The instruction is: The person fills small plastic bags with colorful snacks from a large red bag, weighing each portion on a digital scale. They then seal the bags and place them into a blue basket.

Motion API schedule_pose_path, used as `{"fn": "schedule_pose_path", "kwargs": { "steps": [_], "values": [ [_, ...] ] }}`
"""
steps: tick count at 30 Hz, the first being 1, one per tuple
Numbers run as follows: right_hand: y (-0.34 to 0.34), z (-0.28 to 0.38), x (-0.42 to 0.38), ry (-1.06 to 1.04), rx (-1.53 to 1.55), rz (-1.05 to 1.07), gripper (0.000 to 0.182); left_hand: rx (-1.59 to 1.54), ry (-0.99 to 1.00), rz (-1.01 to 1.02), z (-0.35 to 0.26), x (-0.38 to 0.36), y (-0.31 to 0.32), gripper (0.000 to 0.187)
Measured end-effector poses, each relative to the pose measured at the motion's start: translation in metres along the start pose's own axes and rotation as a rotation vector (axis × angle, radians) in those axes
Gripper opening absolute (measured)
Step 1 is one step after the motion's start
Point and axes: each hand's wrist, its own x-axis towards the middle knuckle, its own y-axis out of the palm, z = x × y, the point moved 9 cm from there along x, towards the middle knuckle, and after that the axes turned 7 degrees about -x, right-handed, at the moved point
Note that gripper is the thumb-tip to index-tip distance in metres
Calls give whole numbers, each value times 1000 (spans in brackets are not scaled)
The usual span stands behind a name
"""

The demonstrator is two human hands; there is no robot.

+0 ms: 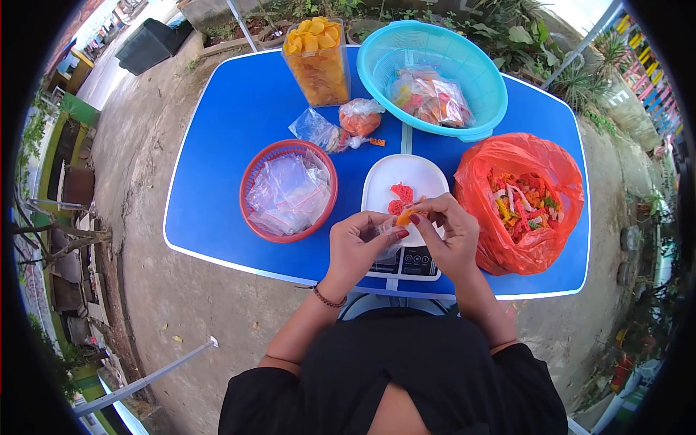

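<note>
My left hand [360, 245] is closed on a small clear plastic bag [391, 250], partly hidden by the fingers. Between the thumb and fingers of my right hand [455, 233] is an orange snack piece [406, 217], held at the bag's mouth. Both hands meet over the front of a kitchen scale [417, 262], whose white tray [377, 177] carries a few pink-red lacy snack pieces [401, 196]. To the right, an open red plastic bag [478, 177] holds many snack pieces in mixed colours [523, 206].
A red basket [249, 217] of clear zip bags [288, 190] stands left. Behind are a tall container of yellow chips [317, 65], small tied bags [359, 117], and a turquoise basket [377, 72] with filled packets [435, 98]. The blue table [210, 159] has a white edge.
</note>
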Motion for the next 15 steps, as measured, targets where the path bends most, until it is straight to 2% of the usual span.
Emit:
{"fn": "schedule_pose_path", "kwargs": {
  "steps": [2,3,6,9,12,13,15],
  "values": [
    [1,14,2,-138,-118,24,23,20,-9,21,-1,1,4,24],
    [2,14,2,-124,-117,42,18,25,-20,32,-1,1,5,25],
    [5,25,4,-252,-242,142,15,-39,-5,30,0,1,8,28],
    [10,19,0,-142,-222,246,15,-101,-38,85,7,-1,11,26],
    [3,10,3,-96,49,125,20,-125,-95,108,6,-1,10,27],
    [2,-1,2,-46,-15,100,22,-130,-117,103,6,-2,9,28],
    [-3,-21,1,57,-144,51,25,-434,-158,-36,12,-1,0,31]
  ]
}}
